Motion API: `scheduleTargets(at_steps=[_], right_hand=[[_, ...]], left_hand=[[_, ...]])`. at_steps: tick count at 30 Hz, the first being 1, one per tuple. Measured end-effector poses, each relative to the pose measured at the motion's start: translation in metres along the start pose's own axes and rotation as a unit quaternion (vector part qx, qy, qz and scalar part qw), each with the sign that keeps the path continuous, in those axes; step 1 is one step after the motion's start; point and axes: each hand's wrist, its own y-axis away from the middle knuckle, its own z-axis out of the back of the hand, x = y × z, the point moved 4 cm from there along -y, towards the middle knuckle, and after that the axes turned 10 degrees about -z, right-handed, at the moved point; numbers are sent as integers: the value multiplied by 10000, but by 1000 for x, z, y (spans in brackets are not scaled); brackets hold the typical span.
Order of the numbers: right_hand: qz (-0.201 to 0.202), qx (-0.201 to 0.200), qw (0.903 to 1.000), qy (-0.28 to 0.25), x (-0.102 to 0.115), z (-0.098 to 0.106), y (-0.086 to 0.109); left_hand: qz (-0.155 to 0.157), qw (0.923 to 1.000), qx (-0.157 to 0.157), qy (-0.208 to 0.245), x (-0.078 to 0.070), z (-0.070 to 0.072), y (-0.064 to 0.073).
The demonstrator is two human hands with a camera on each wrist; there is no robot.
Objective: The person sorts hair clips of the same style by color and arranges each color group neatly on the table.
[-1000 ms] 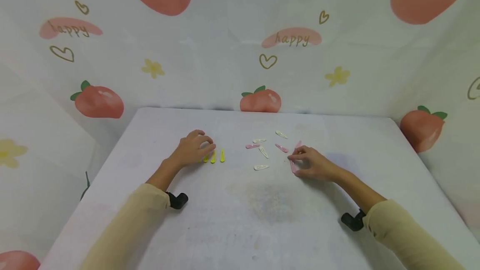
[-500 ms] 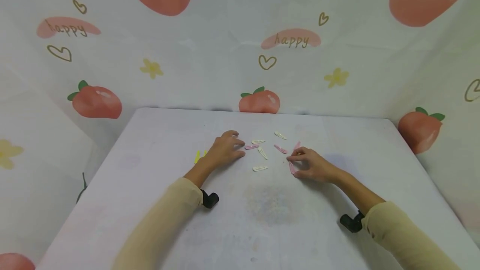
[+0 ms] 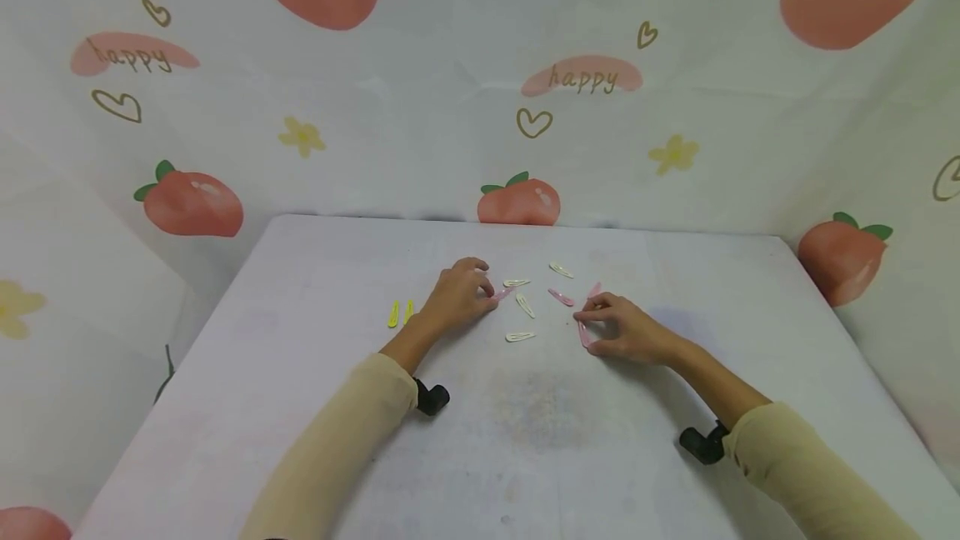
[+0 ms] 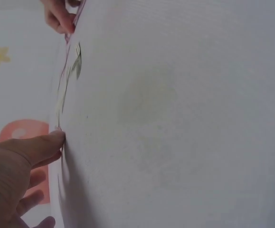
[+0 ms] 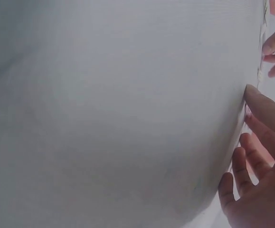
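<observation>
My left hand pinches the left end of a pink hair clip between thumb and index finger. In the left wrist view the thumb meets a finger at the clip's tip. To the right, my right hand holds another pink hair clip between thumb and index finger, low at the table. A further pink clip shows just past its fingers. Between the hands lie a pink clip and several white hair clips, one close beside the pinched clip.
Yellow hair clips stand in a row left of my left hand, partly hidden by the forearm. The white table ends at a peach-print cloth behind. Each wrist wears a black camera.
My left hand has moved right from the yellow clips to the pink clip and taken hold of its end. That clip has turned, its left end nearer me. The right hand stays put.
</observation>
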Motion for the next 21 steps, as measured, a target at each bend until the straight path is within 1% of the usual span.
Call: scheduleTargets(at_steps=[3, 5, 7, 9, 12, 15, 18, 21], right_hand=[[-20, -13, 10000, -60, -1, 0, 0], [-19, -12, 10000, -78, -1, 0, 0], [-19, -4, 9999, -102, -2, -1, 0], [-30, 17, 9999, -101, -2, -1, 0], [-55, 38, 9999, -88, -2, -2, 0], [-66, 35, 10000, -60, -2, -2, 0], [-60, 11, 10000, -66, -1, -1, 0], [-44, -6, 10000, -64, -1, -1, 0]], left_hand=[[-132, 9996, 68, 227, -3, 0, 1], [-161, 9991, 110, 378, -4, -1, 2], [-162, 9989, 100, 418, -5, 0, 2], [-108, 9996, 59, 270, -6, 0, 2], [22, 9999, -14, -133, -6, 2, 1], [221, 9985, 14, -491, -7, 1, 0], [378, 9974, 10, -619, -8, -1, -1], [484, 9973, -28, -558, -9, -4, -1]])
